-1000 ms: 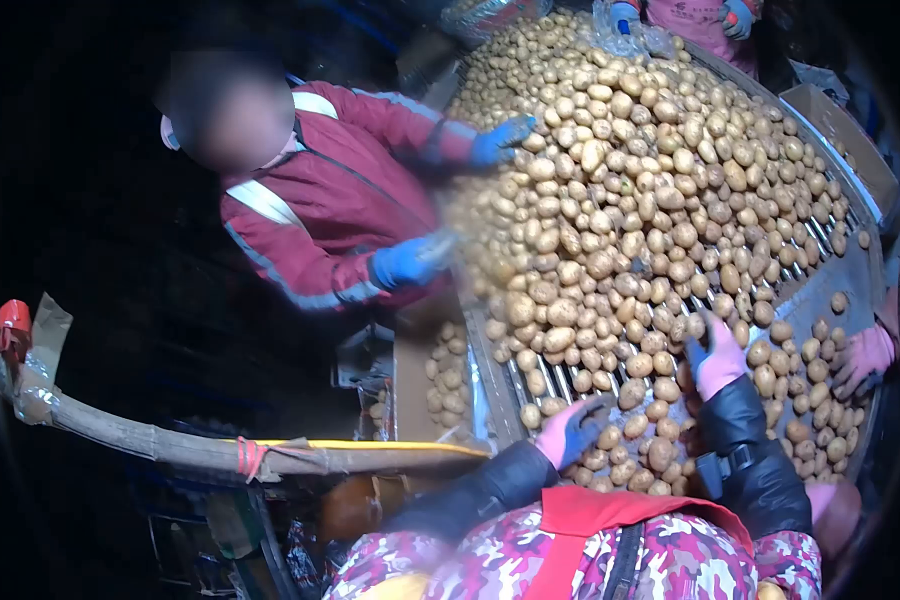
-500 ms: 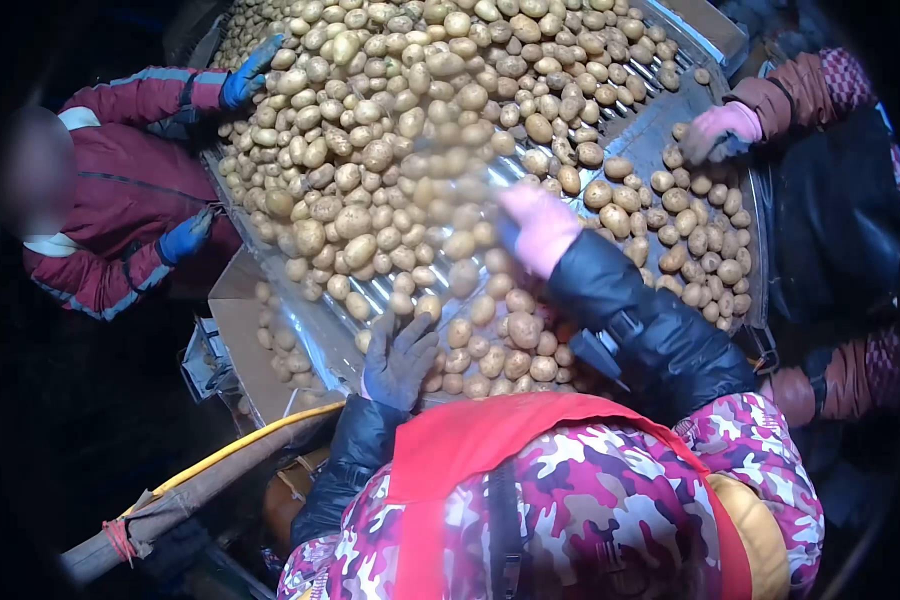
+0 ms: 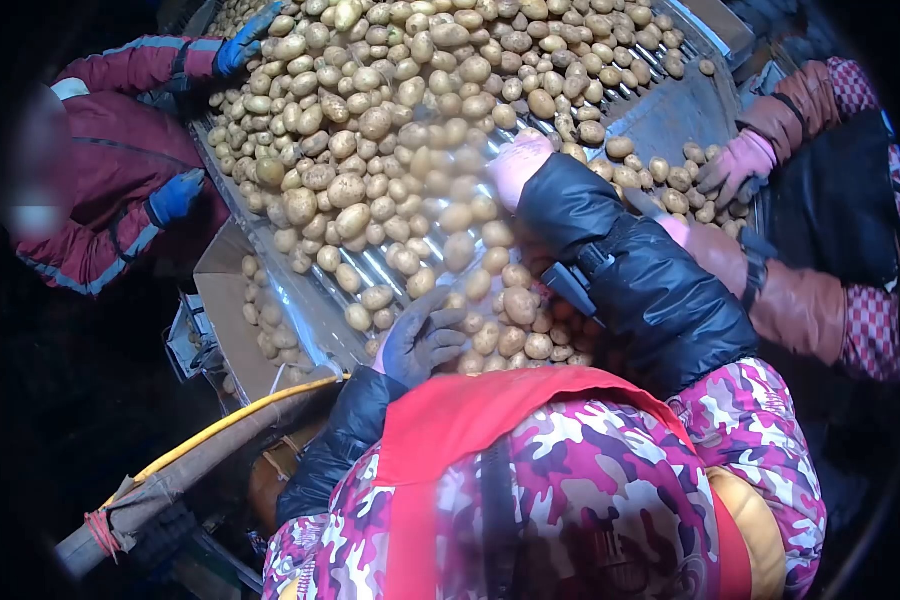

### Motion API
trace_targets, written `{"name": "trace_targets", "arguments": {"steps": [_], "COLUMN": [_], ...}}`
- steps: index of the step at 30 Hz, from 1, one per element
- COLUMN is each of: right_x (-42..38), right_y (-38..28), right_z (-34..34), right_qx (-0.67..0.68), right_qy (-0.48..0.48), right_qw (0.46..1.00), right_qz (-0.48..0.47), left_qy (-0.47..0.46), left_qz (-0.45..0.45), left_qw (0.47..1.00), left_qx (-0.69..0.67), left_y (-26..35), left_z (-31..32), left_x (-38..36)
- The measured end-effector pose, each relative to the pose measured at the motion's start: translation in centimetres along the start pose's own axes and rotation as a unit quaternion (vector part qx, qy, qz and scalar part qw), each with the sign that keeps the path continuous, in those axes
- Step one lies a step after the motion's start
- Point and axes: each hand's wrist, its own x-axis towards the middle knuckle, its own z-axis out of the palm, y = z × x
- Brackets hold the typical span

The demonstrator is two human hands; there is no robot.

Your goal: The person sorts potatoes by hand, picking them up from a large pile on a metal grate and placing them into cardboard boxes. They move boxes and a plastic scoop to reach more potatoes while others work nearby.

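A roller conveyor (image 3: 365,265) carries a deep heap of potatoes (image 3: 390,110). My left hand (image 3: 422,337), in a dark glove, rests with fingers curled and apart on the potatoes at the conveyor's near edge; I see nothing gripped in it. My right hand (image 3: 518,165), in a pink glove, reaches out over the middle of the heap. It is blurred and seen from the back, so its grip is hidden. My black sleeve (image 3: 630,270) lies across the near potatoes.
A person in a red jacket (image 3: 110,190) with blue gloves (image 3: 175,197) works at the left side. Another person's pink glove (image 3: 735,165) and brown sleeve (image 3: 790,305) reach in from the right. A cardboard box (image 3: 232,300) of potatoes stands below the conveyor. A pole (image 3: 185,470) crosses bottom left.
My right hand has moved a little farther up the heap. My left hand's fingers have curled. The right-hand person's brown sleeve has come in beside my right arm.
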Motion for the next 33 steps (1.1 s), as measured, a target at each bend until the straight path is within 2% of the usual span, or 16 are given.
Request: {"name": "trace_targets", "arguments": {"steps": [3, 6, 9, 10, 12, 13, 15, 16, 18, 19, 20, 24, 27, 28, 30, 33], "right_x": [-1.5, -2.4, -5.2, -7.1, -9.5, -9.7, -8.6, -7.4, -3.9, -1.7, -0.1, 7.5, 9.4, 9.0, 10.2, 11.4], "right_y": [0.4, 0.4, -1.0, -2.4, -5.3, -6.4, -9.0, -9.2, -9.2, -9.1, -8.7, -10.0, -11.1, -11.0, -11.4, -12.3], "right_z": [1.5, 7.3, 8.6, 6.3, 2.3, 1.8, 3.3, 3.5, 2.7, 1.7, -0.1, -3.6, -4.7, -5.4, -5.5, -5.9], "right_qx": [0.049, 0.138, 0.212, 0.333, 0.443, 0.433, 0.388, 0.365, 0.317, 0.273, 0.257, 0.132, 0.154, 0.147, 0.157, 0.141], "right_qy": [-0.012, 0.132, 0.265, 0.227, 0.114, 0.044, 0.167, 0.188, 0.232, 0.214, 0.204, 0.135, 0.081, 0.071, 0.081, 0.044], "right_qw": [0.999, 0.981, 0.936, 0.909, 0.888, 0.9, 0.88, 0.886, 0.893, 0.924, 0.931, 0.974, 0.979, 0.98, 0.979, 0.984], "right_qz": [-0.005, 0.045, 0.093, 0.103, 0.056, 0.0, -0.216, -0.215, -0.218, -0.159, -0.161, -0.128, -0.109, -0.114, -0.104, -0.098], "left_qy": [-0.004, -0.002, -0.018, -0.027, -0.007, 0.003, -0.013, -0.021, 0.005, 0.048, 0.094, 0.124, 0.058, 0.01, -0.109, -0.073], "left_qz": [-0.008, 0.003, 0.009, 0.007, -0.002, -0.006, -0.003, 0.0, 0.038, -0.008, -0.051, -0.076, -0.032, -0.079, 0.013, -0.073], "left_qw": [1.0, 1.0, 0.999, 0.999, 1.0, 0.999, 0.994, 0.99, 0.998, 0.999, 0.994, 0.988, 0.997, 0.995, 0.972, 0.995], "left_qx": [0.011, 0.023, 0.027, 0.027, -0.017, -0.038, -0.106, -0.139, 0.039, 0.004, -0.034, -0.041, -0.044, -0.061, 0.209, -0.012], "left_y": [-0.1, -0.6, -1.1, -1.2, -1.0, -0.8, -1.1, -1.2, -1.2, -0.7, 0.4, 0.4, 0.7, -0.2, -0.2, -1.5], "left_z": [-0.4, -0.8, -1.4, -1.5, -0.4, -0.2, -1.3, -2.0, -1.9, -1.2, 0.4, -0.6, -1.6, -3.8, -5.9, -4.9], "left_x": [-0.2, -0.5, -0.6, -0.5, -0.5, -0.2, 0.3, 0.4, -0.7, -1.4, -2.2, -3.7, -3.4, -2.5, -0.9, -1.6]}}
